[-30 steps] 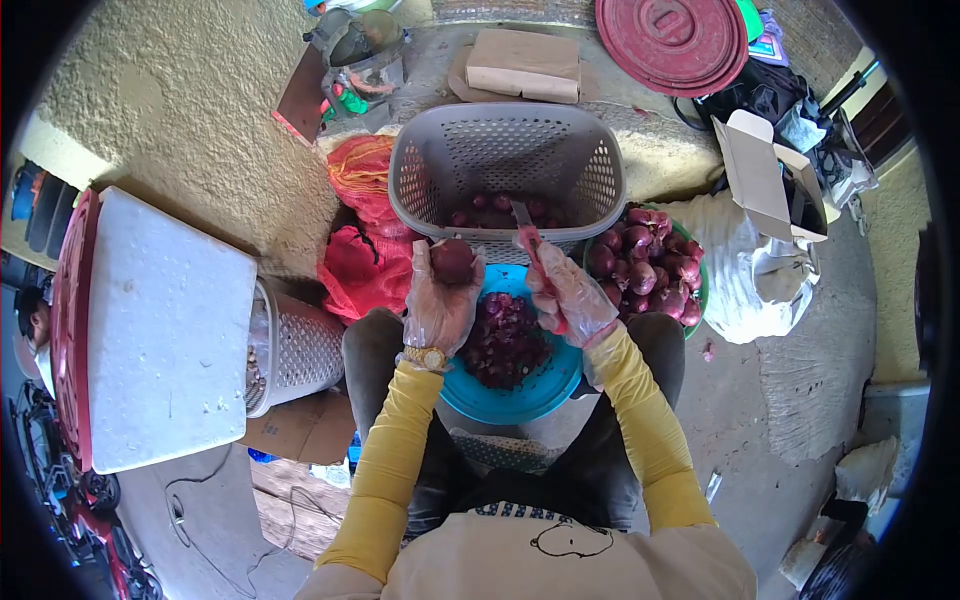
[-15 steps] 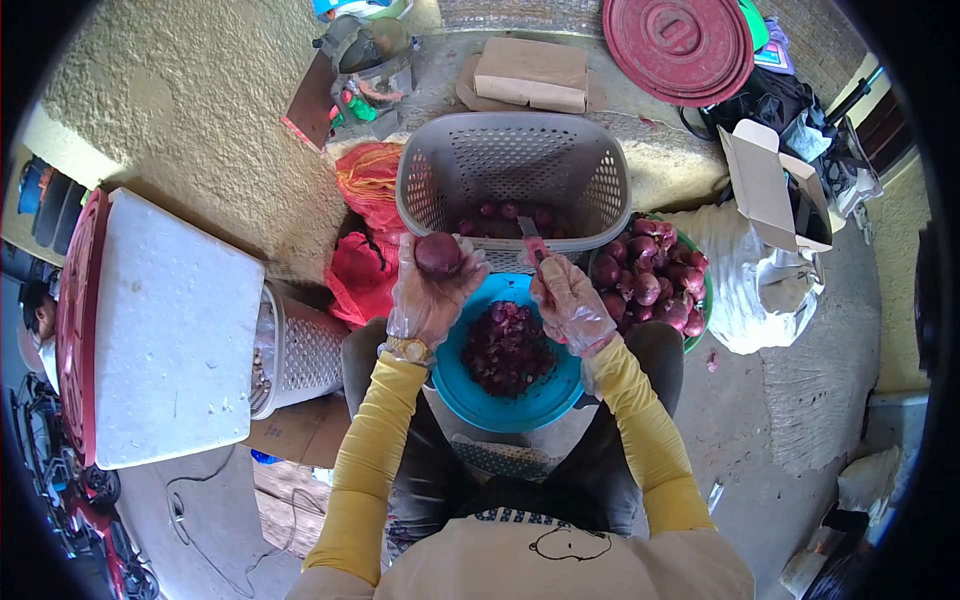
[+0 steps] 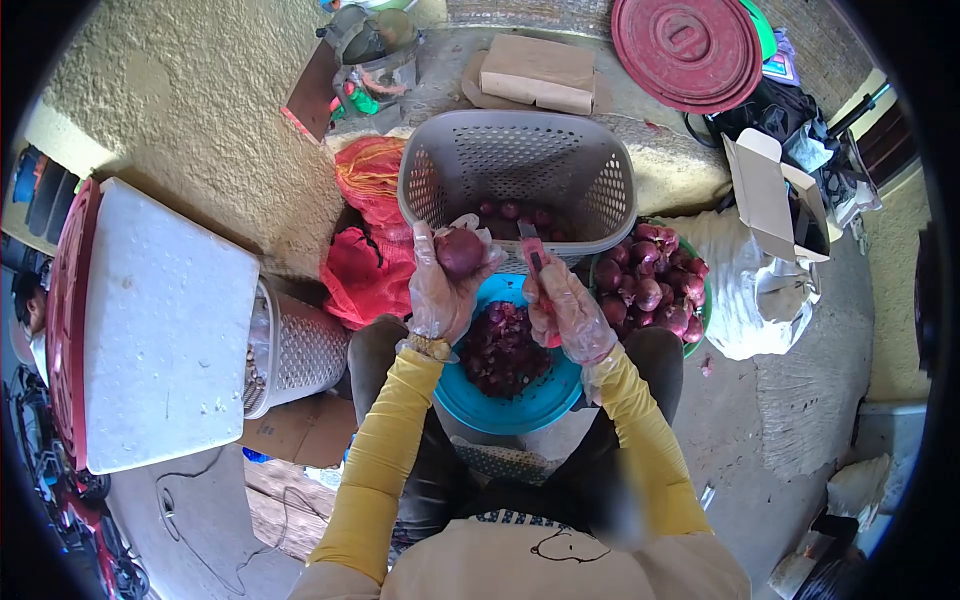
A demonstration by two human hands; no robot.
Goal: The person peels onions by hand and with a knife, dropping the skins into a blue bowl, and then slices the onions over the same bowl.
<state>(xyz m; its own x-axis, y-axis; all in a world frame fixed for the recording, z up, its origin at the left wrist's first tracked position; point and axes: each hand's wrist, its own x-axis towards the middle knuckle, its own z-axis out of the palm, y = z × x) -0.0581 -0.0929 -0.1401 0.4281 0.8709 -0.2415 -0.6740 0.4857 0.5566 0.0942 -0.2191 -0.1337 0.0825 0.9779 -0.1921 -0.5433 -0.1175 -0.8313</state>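
Note:
A red onion (image 3: 459,253) rests in my gloved left hand (image 3: 440,290), its fingers curled around it at the near edge of the grey perforated basket (image 3: 420,190). My gloved right hand (image 3: 572,312) grips a knife (image 3: 532,250) with a red handle, its blade pointing up and away. Below both hands sits a blue basin (image 3: 460,392) holding dark red onion skins or pieces (image 3: 505,350). Several small onions (image 3: 510,210) lie at the bottom of the basket. To the right, a green-rimmed container (image 3: 708,300) is heaped with red onions (image 3: 648,293).
Left stand a white foam box (image 3: 165,330) and a light perforated basket (image 3: 305,350). A red mesh sack (image 3: 360,270) lies beside the grey basket. Behind are a cardboard box (image 3: 538,72) and a red lid (image 3: 687,50). A white sack (image 3: 745,310) stands right. Part of a person (image 3: 32,305) shows far left.
My left hand and its onion have moved slightly right. My right hand has shifted slightly right and nearer to me, with the red handle more exposed. The view has shifted a little.

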